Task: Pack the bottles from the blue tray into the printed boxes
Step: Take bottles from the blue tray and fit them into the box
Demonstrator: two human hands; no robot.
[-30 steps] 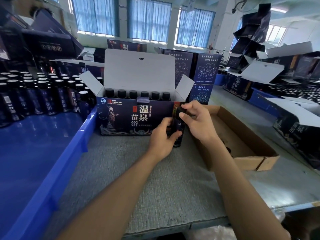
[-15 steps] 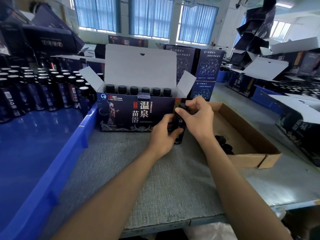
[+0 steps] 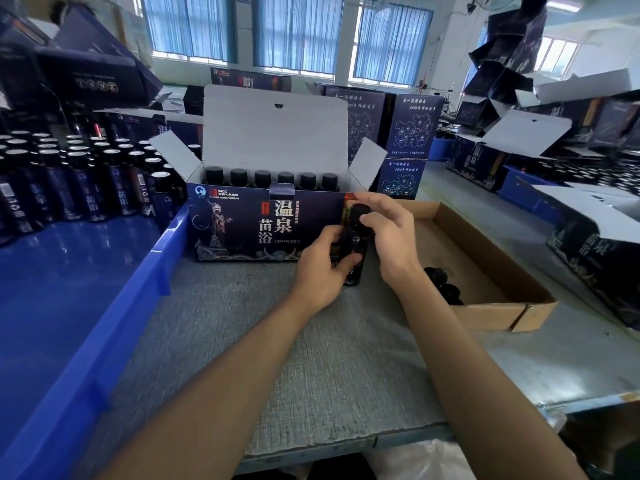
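A dark bottle (image 3: 354, 239) stands upright on the table's grey mat (image 3: 311, 358), just at the front right corner of the open printed box (image 3: 242, 223), which holds a row of capped bottles. The left hand (image 3: 320, 268) grips its body with curled fingers, while the right hand (image 3: 391, 237) pinches its black cap. The blue tray (image 3: 149, 271) of bottles (image 3: 86, 178) lies along the table's left edge, and a cardboard tray (image 3: 502, 271) lies to the right.
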